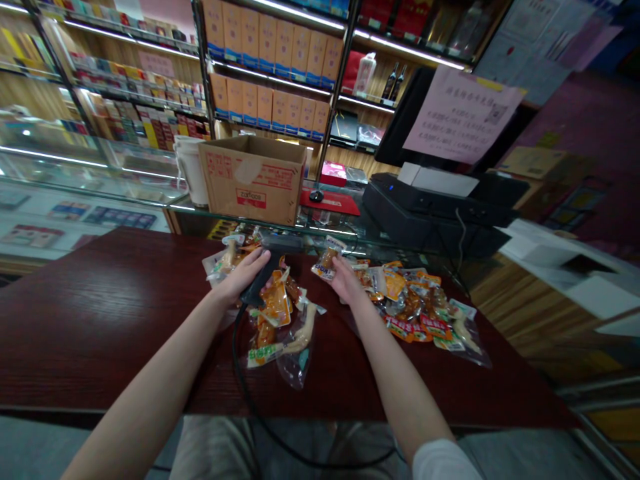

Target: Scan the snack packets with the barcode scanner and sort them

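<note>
My left hand (pixel 245 275) is wrapped round the handle of a black barcode scanner (pixel 265 270), whose head points right. Between the fingers of my right hand (pixel 346 279) is a small packaged snack (pixel 327 261), a brown piece in clear and printed film, held just right of the scanner's head. Under and around the scanner lies a pile of vacuum-packed snacks (pixel 277 299). Nearest me in that pile is a pale chicken foot pack (pixel 304 332). Beyond my right wrist spreads a second pile of snack packs (pixel 413 300), orange, red and clear.
The dark red wooden table (pixel 125 313) carries both piles. Behind it stand an open cardboard box (pixel 253 183), a white cup stack (pixel 191 170) and a black printer-like machine (pixel 435 207). The scanner's black cable (pixel 243 383) drops over the table's front edge. Stocked shelves (pixel 273 67) line the back.
</note>
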`<state>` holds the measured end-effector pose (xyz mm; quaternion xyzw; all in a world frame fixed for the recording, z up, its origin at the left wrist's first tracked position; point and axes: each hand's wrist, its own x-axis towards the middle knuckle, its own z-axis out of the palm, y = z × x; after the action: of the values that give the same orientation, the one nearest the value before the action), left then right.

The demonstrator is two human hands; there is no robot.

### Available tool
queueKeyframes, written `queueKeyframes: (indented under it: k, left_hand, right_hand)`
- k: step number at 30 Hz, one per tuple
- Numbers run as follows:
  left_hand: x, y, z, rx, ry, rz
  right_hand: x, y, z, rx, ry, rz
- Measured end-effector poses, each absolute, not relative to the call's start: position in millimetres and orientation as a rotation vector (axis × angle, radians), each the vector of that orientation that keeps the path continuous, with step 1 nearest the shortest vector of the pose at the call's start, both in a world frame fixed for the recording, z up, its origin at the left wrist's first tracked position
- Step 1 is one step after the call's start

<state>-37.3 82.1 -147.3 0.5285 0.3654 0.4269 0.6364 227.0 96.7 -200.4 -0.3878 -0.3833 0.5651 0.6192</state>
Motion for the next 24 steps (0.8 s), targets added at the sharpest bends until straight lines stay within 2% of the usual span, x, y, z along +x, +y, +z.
queueKeyframes:
  k: [7, 16, 24]
  left_hand:
    - [-35.8, 79.7, -145.8, 1.205, 0.798, 0.971]
    - [-34.4, 78.6, -148.6, 1.214, 0.758, 0.921]
    - [-32.6, 76.6, -148.1, 1.242, 0.763, 0.912]
  right_hand:
    - [227.0, 94.9, -199.2, -0.830, -0.844, 1.430]
    - [217.2, 84.2, -199.1, -0.350, -0.559, 1.809]
    - [214.7, 84.3, -200.7, -0.491, -0.552, 1.821]
